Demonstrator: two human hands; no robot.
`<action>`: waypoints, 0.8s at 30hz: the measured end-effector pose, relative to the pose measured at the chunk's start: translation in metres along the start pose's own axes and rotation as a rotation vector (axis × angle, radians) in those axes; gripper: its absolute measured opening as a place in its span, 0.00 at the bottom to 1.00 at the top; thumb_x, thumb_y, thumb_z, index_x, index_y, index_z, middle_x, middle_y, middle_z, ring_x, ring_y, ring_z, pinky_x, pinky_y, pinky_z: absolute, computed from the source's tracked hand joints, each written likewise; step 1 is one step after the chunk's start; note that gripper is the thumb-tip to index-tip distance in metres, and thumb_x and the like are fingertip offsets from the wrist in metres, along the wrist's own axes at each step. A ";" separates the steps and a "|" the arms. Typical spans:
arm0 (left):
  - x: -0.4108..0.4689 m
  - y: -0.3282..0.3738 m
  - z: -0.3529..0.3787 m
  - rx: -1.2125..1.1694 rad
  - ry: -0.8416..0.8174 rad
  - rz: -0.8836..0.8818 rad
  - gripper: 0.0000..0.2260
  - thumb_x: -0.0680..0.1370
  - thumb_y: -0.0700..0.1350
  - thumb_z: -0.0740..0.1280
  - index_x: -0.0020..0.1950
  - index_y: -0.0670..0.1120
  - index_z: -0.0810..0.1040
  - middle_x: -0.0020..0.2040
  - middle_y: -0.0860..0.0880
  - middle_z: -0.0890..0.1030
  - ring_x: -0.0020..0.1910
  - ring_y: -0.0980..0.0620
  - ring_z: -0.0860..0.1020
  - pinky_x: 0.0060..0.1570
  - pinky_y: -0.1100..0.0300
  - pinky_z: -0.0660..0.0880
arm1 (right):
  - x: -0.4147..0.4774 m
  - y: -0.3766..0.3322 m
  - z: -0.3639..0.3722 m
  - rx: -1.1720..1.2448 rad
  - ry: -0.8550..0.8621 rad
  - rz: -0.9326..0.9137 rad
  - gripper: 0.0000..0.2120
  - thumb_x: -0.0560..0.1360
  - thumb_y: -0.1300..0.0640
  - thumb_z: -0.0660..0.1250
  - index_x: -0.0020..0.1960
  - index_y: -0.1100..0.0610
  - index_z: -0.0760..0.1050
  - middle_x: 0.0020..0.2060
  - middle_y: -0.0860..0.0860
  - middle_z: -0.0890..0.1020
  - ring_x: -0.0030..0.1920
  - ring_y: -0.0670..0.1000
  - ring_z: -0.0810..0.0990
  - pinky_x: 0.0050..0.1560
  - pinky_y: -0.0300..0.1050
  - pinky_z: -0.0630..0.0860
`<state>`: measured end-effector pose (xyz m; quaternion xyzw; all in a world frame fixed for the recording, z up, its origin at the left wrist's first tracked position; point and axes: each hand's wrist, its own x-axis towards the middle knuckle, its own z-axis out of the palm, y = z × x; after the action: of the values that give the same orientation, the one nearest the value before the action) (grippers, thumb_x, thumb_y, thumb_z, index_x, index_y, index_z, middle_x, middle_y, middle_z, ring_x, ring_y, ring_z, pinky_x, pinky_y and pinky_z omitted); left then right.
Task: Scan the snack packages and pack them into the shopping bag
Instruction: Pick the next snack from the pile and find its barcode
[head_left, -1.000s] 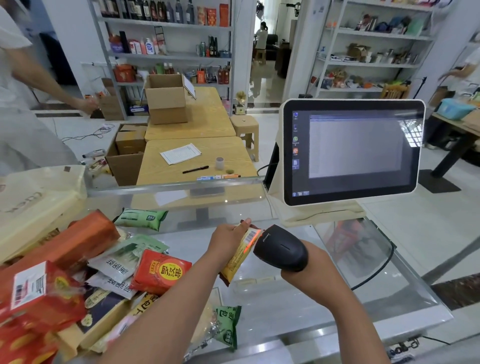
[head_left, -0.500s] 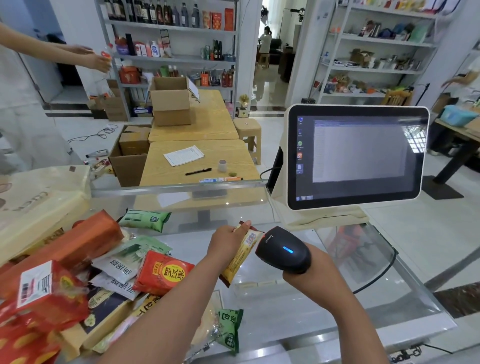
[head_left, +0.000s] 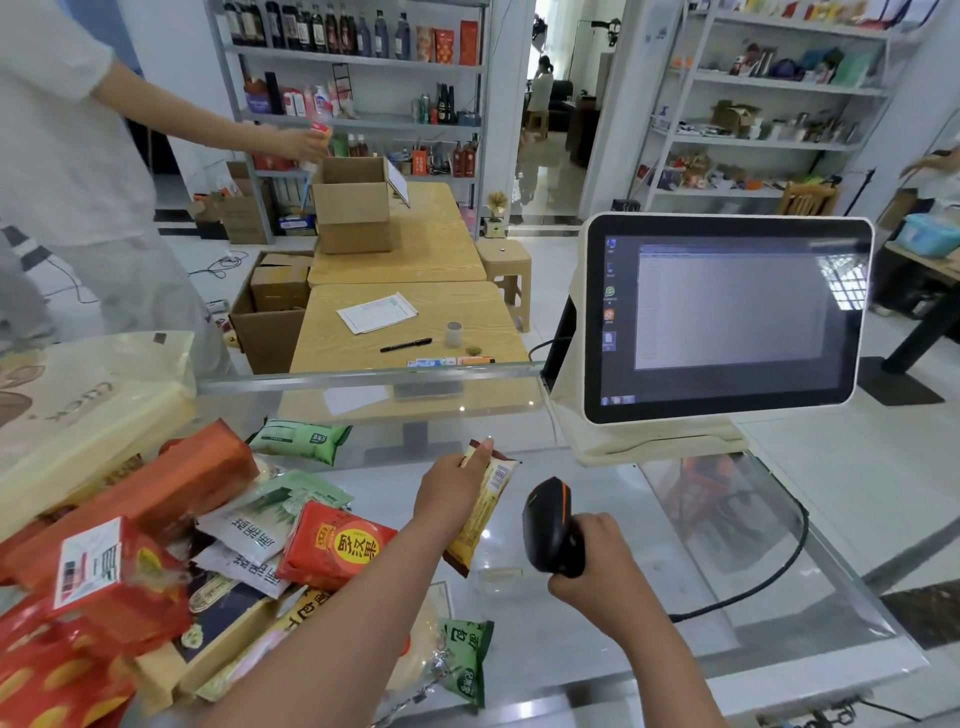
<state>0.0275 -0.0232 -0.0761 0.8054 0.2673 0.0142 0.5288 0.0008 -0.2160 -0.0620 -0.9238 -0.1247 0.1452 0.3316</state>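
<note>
My left hand (head_left: 451, 487) holds a slim yellow snack packet (head_left: 482, 512) upright over the glass counter (head_left: 649, 618), its barcode turned to the right. My right hand (head_left: 605, 561) grips a black handheld scanner (head_left: 550, 525), whose head sits just right of the packet and a little apart from it. A heap of snack packages covers the counter's left side: a red pouch (head_left: 335, 543), white-green packets (head_left: 267, 522), a long orange pack (head_left: 140, 493), a green packet (head_left: 298, 440). A cream shopping bag (head_left: 78, 410) lies at the far left behind the heap.
A white touchscreen terminal (head_left: 727, 317) stands at the counter's back right, and the scanner's cable (head_left: 769, 577) curves across the glass. Another green packet (head_left: 467, 660) lies near the front edge. A person in white (head_left: 78, 156) reaches toward the shelves beyond the counter.
The scanner has pulled back from the packet and tipped downward, opening a gap between them. My left hand still holds the packet. The person behind the counter has stepped closer.
</note>
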 end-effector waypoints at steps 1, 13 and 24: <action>0.000 0.000 0.000 -0.009 -0.015 -0.006 0.25 0.79 0.65 0.54 0.47 0.45 0.78 0.41 0.47 0.79 0.38 0.50 0.77 0.36 0.59 0.69 | 0.000 0.002 0.005 -0.006 -0.003 0.006 0.15 0.66 0.61 0.69 0.49 0.51 0.67 0.49 0.47 0.67 0.41 0.46 0.74 0.38 0.36 0.72; -0.013 0.011 -0.010 -0.231 -0.243 -0.111 0.11 0.80 0.55 0.62 0.51 0.49 0.76 0.47 0.48 0.82 0.46 0.49 0.80 0.44 0.57 0.77 | 0.009 0.010 0.021 -0.197 -0.004 0.010 0.46 0.69 0.49 0.71 0.77 0.51 0.47 0.68 0.51 0.59 0.70 0.53 0.59 0.69 0.46 0.62; -0.043 0.039 -0.089 -0.343 -0.045 0.084 0.09 0.78 0.52 0.67 0.45 0.48 0.81 0.41 0.49 0.84 0.42 0.52 0.82 0.47 0.58 0.81 | 0.017 -0.112 0.016 0.691 -0.099 -0.154 0.08 0.76 0.56 0.69 0.55 0.51 0.77 0.43 0.52 0.84 0.40 0.49 0.84 0.38 0.45 0.82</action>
<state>-0.0202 0.0219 0.0075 0.7139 0.2151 0.0640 0.6633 -0.0036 -0.1174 -0.0038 -0.7369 -0.1533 0.1981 0.6279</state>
